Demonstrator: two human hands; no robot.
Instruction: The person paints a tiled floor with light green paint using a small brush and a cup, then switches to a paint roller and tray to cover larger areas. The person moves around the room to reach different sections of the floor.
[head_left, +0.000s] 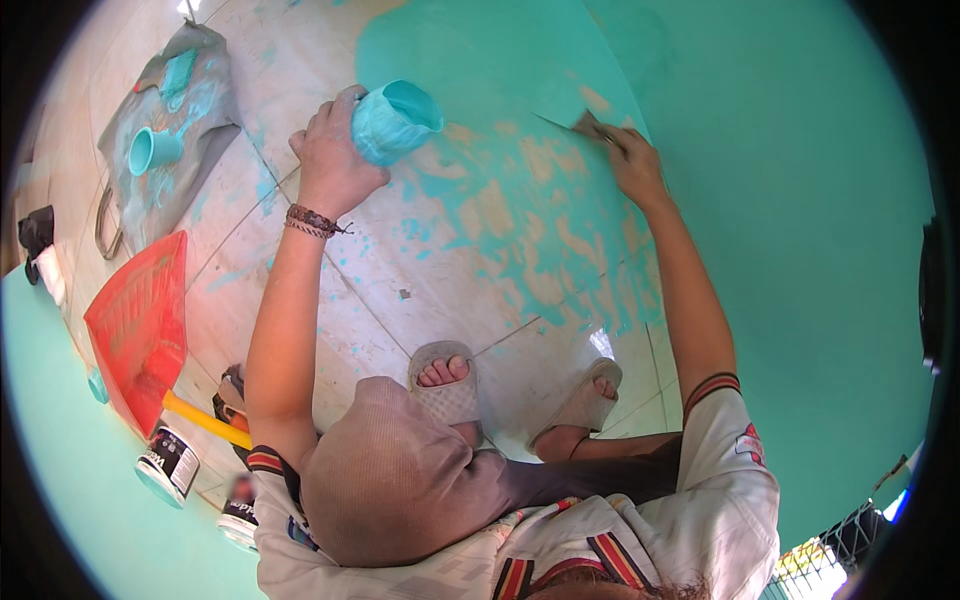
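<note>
My left hand (337, 154) grips a turquoise-coated cup (386, 135) by its side, tilted above the tiled floor with its mouth towards the right. My right hand (636, 166) holds a putty knife (589, 126), its thin blade pointing left, close to the turquoise wall (780, 247). Under the blade spreads a turquoise paint layer (480, 60) on the floor. It is smooth at the far end and patchy nearer me, where pale tile shows through. Whether the blade touches the floor I cannot tell.
On the left lies a grey sack (214, 154) bearing a paint-covered brush (178, 75) and a turquoise mug (154, 150). Nearer are a red dustpan (142, 322) with a yellow handle (206, 421) and two labelled cans (176, 457). My slippered feet (446, 390) stand on the speckled tiles.
</note>
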